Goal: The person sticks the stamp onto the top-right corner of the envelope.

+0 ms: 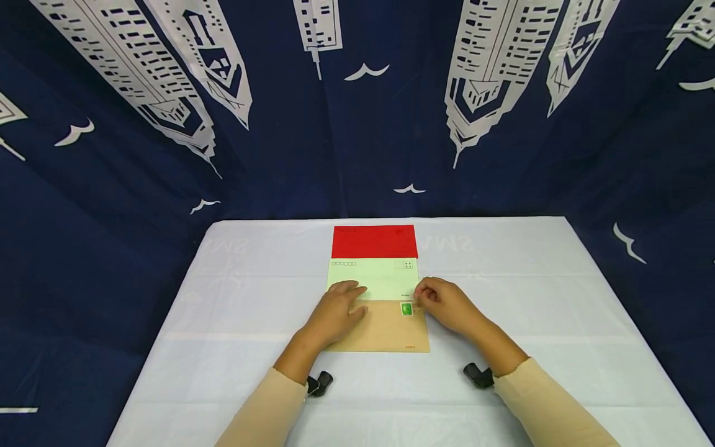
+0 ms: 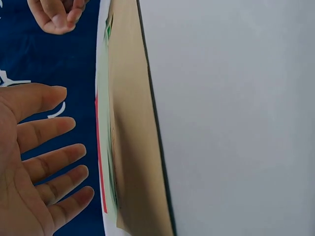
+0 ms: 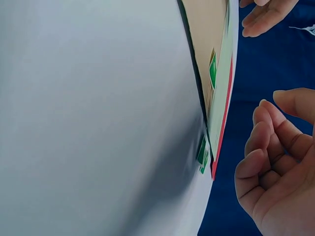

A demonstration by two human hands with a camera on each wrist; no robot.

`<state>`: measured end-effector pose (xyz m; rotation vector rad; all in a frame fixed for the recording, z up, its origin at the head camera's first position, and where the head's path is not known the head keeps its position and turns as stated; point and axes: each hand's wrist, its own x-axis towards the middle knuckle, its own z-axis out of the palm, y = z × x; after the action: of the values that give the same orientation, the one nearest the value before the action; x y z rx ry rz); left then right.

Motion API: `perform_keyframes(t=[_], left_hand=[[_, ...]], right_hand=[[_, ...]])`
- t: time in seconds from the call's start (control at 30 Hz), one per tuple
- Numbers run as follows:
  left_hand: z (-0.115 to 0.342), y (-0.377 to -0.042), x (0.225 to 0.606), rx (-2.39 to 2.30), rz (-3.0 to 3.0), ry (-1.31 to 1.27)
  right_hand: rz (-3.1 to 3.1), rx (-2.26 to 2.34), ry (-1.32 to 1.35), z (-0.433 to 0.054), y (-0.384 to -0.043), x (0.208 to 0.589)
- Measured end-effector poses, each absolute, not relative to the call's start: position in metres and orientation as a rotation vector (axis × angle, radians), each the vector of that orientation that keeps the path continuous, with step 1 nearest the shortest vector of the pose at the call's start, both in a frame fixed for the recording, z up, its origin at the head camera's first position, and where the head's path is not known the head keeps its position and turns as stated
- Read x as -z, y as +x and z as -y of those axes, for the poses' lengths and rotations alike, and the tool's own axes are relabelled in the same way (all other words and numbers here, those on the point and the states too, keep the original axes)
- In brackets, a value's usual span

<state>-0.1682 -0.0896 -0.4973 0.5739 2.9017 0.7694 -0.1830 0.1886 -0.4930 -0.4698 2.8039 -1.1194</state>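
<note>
The left hand (image 1: 335,313) has fingers spread apart over the brown envelope (image 1: 391,332); the right hand (image 1: 445,302), fingers curled, is near a green stamp (image 1: 406,309).

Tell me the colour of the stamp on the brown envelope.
Green, with a white border; the stamp shows best in the head view.

Brown envelope (image 1: 391,336) in high head view, 2 wrist close-ups
</note>
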Motion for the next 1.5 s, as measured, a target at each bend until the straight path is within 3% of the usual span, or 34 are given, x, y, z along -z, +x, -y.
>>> perform_keyframes(t=[1.5], left_hand=[[0.086,-0.207,0.504,-0.57,-2.835,0.499]], right_hand=[[-2.763,1.068,-0.195,-0.218,-0.2,0.506]])
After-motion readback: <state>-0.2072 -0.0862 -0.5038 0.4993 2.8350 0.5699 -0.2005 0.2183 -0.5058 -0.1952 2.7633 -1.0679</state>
